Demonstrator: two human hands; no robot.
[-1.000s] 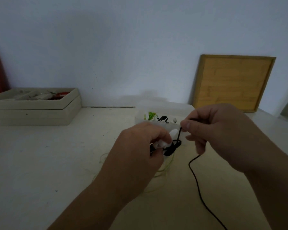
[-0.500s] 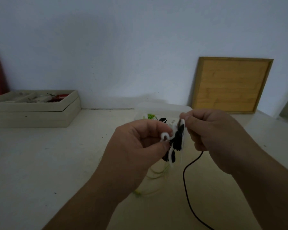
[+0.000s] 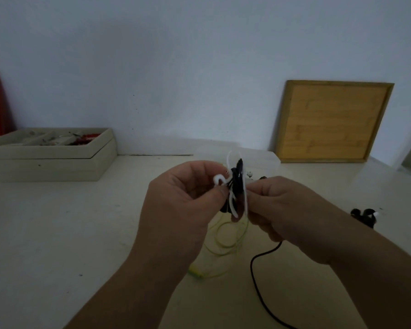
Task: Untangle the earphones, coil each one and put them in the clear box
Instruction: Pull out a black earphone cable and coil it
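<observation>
A tangle of white and black earphone cords (image 3: 235,184) hangs between my two hands above the table. My left hand (image 3: 185,205) pinches its left side, where a white loop sticks out. My right hand (image 3: 285,210) pinches the right side of the same tangle. A black cord (image 3: 259,276) trails from under my right hand down toward the near edge. Yellow-green earphones (image 3: 223,245) lie loose on the table beneath the hands. The clear box (image 3: 268,160) stands behind the hands, mostly hidden.
A small black bundle (image 3: 364,216) with a white tip lies on the table at right. A beige tray of odds and ends (image 3: 57,155) sits at back left. A wooden board (image 3: 330,122) leans on the wall at back right.
Both hands have come closer together and raised the tangle. The right hand moved from pulling one black strand upward to pinching the bundle's right side. White loops now stand up.
</observation>
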